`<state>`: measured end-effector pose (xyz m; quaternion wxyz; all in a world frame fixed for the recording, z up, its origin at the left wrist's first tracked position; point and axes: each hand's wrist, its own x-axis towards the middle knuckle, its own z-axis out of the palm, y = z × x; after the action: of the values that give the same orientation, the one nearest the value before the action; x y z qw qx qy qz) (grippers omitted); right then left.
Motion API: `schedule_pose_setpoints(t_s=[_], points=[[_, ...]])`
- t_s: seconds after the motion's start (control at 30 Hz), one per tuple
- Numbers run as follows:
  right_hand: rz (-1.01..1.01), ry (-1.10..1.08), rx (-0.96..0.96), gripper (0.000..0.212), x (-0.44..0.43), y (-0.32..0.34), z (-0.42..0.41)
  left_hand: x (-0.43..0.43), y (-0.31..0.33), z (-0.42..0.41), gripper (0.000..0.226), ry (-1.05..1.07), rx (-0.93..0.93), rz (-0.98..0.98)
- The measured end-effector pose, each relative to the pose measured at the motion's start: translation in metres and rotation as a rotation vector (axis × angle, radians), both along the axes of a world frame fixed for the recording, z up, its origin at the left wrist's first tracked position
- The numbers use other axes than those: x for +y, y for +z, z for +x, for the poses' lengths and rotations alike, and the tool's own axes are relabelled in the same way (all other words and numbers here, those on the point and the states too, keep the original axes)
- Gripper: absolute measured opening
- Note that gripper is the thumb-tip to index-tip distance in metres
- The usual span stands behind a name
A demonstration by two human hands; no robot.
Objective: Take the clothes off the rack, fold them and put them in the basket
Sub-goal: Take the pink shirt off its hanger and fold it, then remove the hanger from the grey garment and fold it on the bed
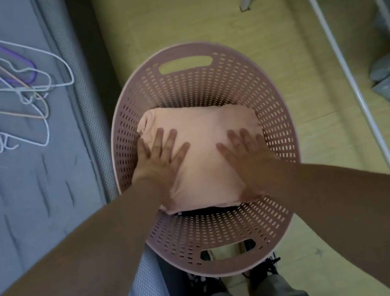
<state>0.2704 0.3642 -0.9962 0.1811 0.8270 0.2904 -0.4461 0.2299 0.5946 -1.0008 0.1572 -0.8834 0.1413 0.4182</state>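
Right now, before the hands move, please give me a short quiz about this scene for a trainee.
1. True or false: the left hand and the right hand both lie flat on the folded pink garment.
2. Where are the hangers? A) on a chair B) on the grey mattress C) in a drawer
3. Fill in: the garment lies inside the ___.
Key: 1 true; 2 B; 3 basket.

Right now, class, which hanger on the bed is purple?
The purple hanger, lying tangled among the others; all the rest are white or tan.
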Motion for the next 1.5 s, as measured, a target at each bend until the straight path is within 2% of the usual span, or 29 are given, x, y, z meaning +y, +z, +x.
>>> schedule_pose_setpoints(t_s=[0.17,0.33,0.4,0.5,0.57,0.6,0.67,0.73,0.8,0.87,1.0,1.13,1.23,1.27,1.37,1.5], points=[[-0.041,-0.116,-0.052,0.116,-0.01,-0.023,-0.016,-0.004,-0.024,-0.015,0.155,0.061,-0.076,0.012],[-0.065,-0.127,-0.085,0.105,-0.003,-0.039,-0.029,-0.001,-0.036,-0.016,0.154,0.058,-0.047,0.025],[-0.097,-0.122,-0.061,0.108,0.001,-0.032,-0.03,-0.005,-0.03,-0.016,0.143,0.077,-0.02,0.022],[-0.112,-0.15,0.026,0.132,0.004,-0.005,-0.025,-0.016,-0.006,-0.013,0.136,0.12,0.02,0.013],[-0.065,-0.238,0.06,0.121,0.008,0.02,-0.026,-0.026,0.019,-0.015,0.133,0.185,0.038,-0.012],[-0.028,-0.32,0.059,0.106,0.01,0.04,-0.026,-0.031,0.036,-0.016,0.126,0.218,0.038,-0.026],[0.084,-0.539,-0.004,0.069,0.014,0.085,-0.027,-0.043,0.077,-0.02,0.095,0.278,0.016,-0.052],[0.178,-0.758,-0.056,0.046,0.015,0.139,-0.03,-0.055,0.128,-0.027,0.064,0.333,-0.016,-0.108],[0.22,-0.882,-0.037,0.043,0.014,0.195,-0.036,-0.062,0.183,-0.034,0.045,0.395,-0.033,-0.146],[0.302,-1.064,-0.032,0.041,0.01,0.252,-0.049,-0.066,0.235,-0.043,0.038,0.474,-0.015,-0.19],[0.361,-1.085,-0.105,0.025,0.006,0.351,-0.062,-0.063,0.348,-0.048,0.035,0.667,-0.117,-0.276],[0.477,-1.168,-0.201,0.029,-0.002,0.464,-0.08,-0.072,0.46,-0.063,0.034,0.795,-0.246,-0.395],[0.565,-1.207,-0.253,0.031,-0.007,0.534,-0.101,-0.084,0.533,-0.07,0.02,0.867,-0.335,-0.502],[0.608,-1.219,-0.287,0.031,-0.008,0.551,-0.104,-0.089,0.554,-0.069,0.013,0.87,-0.372,-0.535],[0.712,-1.251,-0.335,0.03,-0.018,0.605,-0.11,-0.107,0.616,-0.061,0.012,0.865,-0.452,-0.608],[0.825,-1.286,-0.463,0.031,-0.039,0.658,-0.104,-0.136,0.671,-0.043,0.018,0.855,-0.558,-0.697]])
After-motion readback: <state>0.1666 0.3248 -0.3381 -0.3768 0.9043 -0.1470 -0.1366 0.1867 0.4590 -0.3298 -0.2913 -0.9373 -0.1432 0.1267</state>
